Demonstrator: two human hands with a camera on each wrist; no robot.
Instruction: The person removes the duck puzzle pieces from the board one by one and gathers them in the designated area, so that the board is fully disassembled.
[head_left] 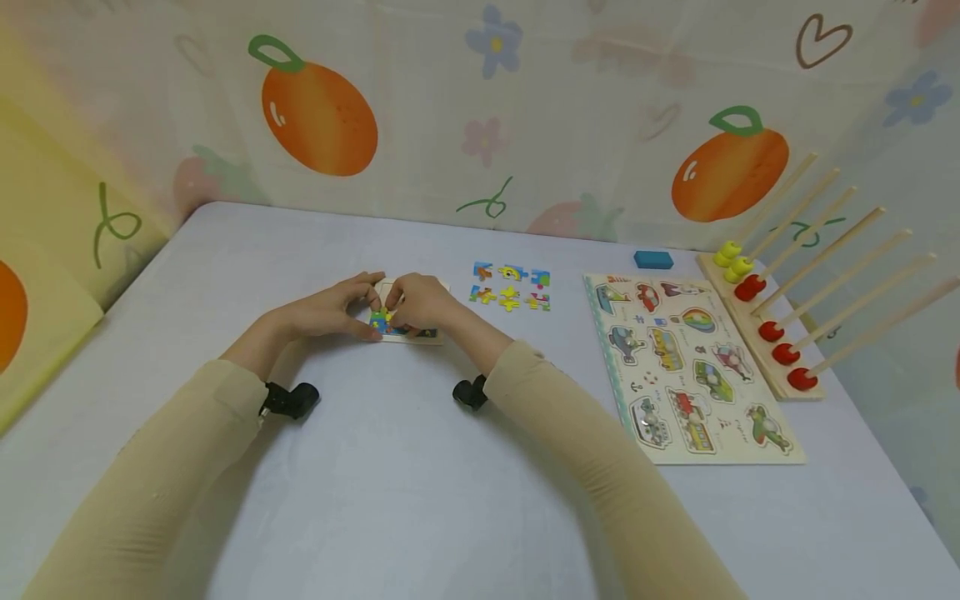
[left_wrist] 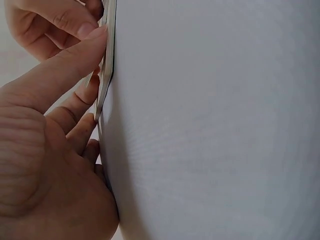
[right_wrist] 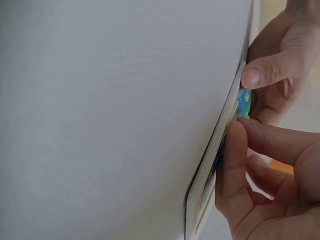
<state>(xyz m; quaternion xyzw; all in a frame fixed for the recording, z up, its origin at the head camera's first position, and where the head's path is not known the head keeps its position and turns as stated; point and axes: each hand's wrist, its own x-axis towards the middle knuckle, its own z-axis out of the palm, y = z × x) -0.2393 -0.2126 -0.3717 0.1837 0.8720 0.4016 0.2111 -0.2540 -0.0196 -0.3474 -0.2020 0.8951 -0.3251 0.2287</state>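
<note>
A small wooden jigsaw board (head_left: 386, 287) lies flat on the table, partly covered by both hands. My left hand (head_left: 330, 308) holds its left end, the thumb on the near edge and the other fingers round the far side. Blue-and-green jigsaw pieces (head_left: 380, 322) show in the board's left part. My right hand (head_left: 420, 302) is over the board, its thumb and index finger pinching a jigsaw piece that they mostly hide. In the right wrist view those fingertips meet just above the board's edge (right_wrist: 212, 145), beside the blue-and-green part (right_wrist: 243, 100).
Several loose jigsaw pieces (head_left: 510, 298) lie in two rows right of the board. Farther right are a large vehicle picture puzzle (head_left: 637, 387), a blue block (head_left: 653, 260) and a wooden peg rack (head_left: 765, 333) with red and yellow beads. A printed curtain (head_left: 480, 108) hangs behind the table.
</note>
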